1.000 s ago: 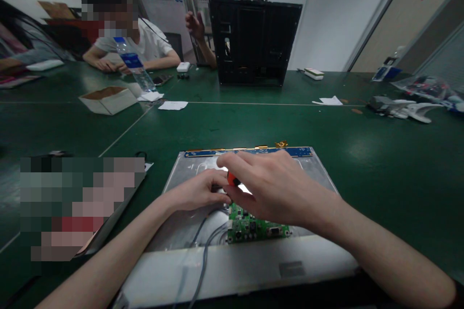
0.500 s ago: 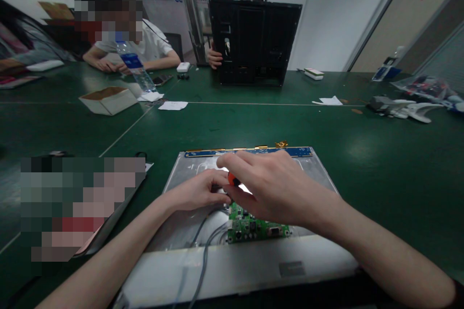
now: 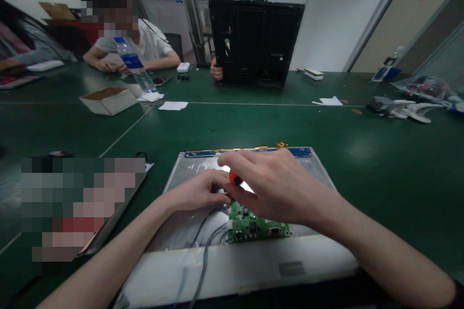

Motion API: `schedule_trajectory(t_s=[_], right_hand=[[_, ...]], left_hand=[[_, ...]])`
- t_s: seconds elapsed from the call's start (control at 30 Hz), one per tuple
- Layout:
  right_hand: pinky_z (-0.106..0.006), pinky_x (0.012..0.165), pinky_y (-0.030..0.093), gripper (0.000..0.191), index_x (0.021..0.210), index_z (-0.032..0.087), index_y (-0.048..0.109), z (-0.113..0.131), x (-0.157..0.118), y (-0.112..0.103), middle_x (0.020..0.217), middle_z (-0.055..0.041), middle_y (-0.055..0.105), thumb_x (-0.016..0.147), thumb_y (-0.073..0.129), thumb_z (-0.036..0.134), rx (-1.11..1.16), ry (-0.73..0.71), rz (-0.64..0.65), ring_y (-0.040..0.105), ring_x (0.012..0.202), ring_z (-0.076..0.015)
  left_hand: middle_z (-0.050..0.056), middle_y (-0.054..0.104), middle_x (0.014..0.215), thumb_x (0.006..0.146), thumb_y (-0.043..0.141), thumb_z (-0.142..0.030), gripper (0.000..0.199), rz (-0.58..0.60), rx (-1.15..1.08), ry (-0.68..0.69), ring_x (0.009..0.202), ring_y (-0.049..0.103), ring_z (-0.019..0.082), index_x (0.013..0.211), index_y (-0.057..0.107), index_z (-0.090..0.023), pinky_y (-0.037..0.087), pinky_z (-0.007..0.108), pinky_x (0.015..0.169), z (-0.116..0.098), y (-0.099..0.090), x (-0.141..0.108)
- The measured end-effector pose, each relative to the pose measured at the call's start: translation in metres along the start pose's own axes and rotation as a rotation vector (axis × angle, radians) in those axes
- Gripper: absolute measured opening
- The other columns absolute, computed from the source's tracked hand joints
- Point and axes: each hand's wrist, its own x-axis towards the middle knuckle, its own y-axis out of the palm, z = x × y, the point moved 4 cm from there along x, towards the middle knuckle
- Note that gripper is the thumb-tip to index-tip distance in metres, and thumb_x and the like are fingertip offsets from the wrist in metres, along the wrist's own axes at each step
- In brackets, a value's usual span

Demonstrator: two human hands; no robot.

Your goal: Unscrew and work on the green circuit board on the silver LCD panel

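A silver display panel [image 3: 181,229] lies flat before me, with a blue circuit strip [image 3: 250,152] along its far edge. On the panel is a green circuit board [image 3: 253,226], its far part hidden under my right hand [image 3: 270,186]. The fingers of that hand are closed round an orange-and-black screwdriver handle [image 3: 235,177]; its tip is hidden. My left hand [image 3: 203,189] rests on the panel at the board's left, fingers bent together near the screwdriver; what they hold is hidden. Grey cables [image 3: 206,260] run from the board toward me.
Across the green table [image 3: 217,125], a person's hand [image 3: 216,70] holds a black panel [image 3: 257,41] upright. An open box [image 3: 110,100] and a water bottle [image 3: 135,63] stand back left, near a seated person [image 3: 152,43]. White-grey tools [image 3: 406,107] lie at right.
My hands have hardly moved; the screwdriver handle sits slightly differently in my right hand. The black panel across the table has turned a little, and the hand on it has shifted.
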Motion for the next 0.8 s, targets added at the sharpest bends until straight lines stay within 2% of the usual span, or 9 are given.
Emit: schedule_trajectory(t_s=[0.23, 0.43, 0.7, 0.8], right_hand=[[-0.029, 0.052, 0.026, 0.023, 0.116, 0.015, 0.051, 0.0002, 0.0004, 0.0009, 0.105, -0.0064, 0.068, 0.097, 0.043, 0.026, -0.017, -0.006, 0.002, 0.062, 0.079, -0.0168], [-0.03, 0.051, 0.026, 0.024, 0.117, 0.015, 0.052, 0.0017, 0.0009, 0.0024, 0.106, -0.006, 0.067, 0.098, 0.043, 0.027, -0.019, -0.009, 0.01, 0.063, 0.08, -0.0176], [-0.029, 0.051, 0.025, 0.022, 0.115, 0.015, 0.053, 0.0008, 0.0014, 0.001, 0.102, -0.0048, 0.067, 0.098, 0.044, 0.026, -0.02, -0.012, 0.002, 0.063, 0.078, -0.0174], [-0.029, 0.05, 0.025, 0.021, 0.113, 0.016, 0.053, 0.0006, 0.0015, 0.0019, 0.1, -0.0044, 0.067, 0.098, 0.044, 0.027, -0.025, -0.006, 0.0, 0.062, 0.077, -0.0173]], left_hand=[[-0.001, 0.068, 0.089, 0.083, 0.055, -0.015, 0.014, -0.041, -0.019, -0.001, 0.09, 0.061, 0.019, 0.084, 0.069, -0.019, 0.046, 0.027, 0.083, -0.0056, 0.0006, -0.0019], [-0.003, 0.063, 0.081, 0.085, 0.054, -0.021, 0.014, -0.057, 0.042, -0.021, 0.081, 0.06, 0.017, 0.077, 0.066, -0.018, 0.046, 0.026, 0.081, -0.0055, 0.0003, -0.0026], [-0.002, 0.064, 0.078, 0.086, 0.055, -0.023, 0.015, -0.059, 0.106, -0.025, 0.085, 0.062, 0.02, 0.078, 0.067, -0.021, 0.049, 0.028, 0.079, -0.0007, 0.0011, -0.0029], [-0.002, 0.061, 0.072, 0.086, 0.053, -0.025, 0.018, -0.06, 0.072, -0.036, 0.083, 0.061, 0.02, 0.074, 0.066, -0.022, 0.049, 0.028, 0.076, 0.0007, 0.0012, -0.0032]])
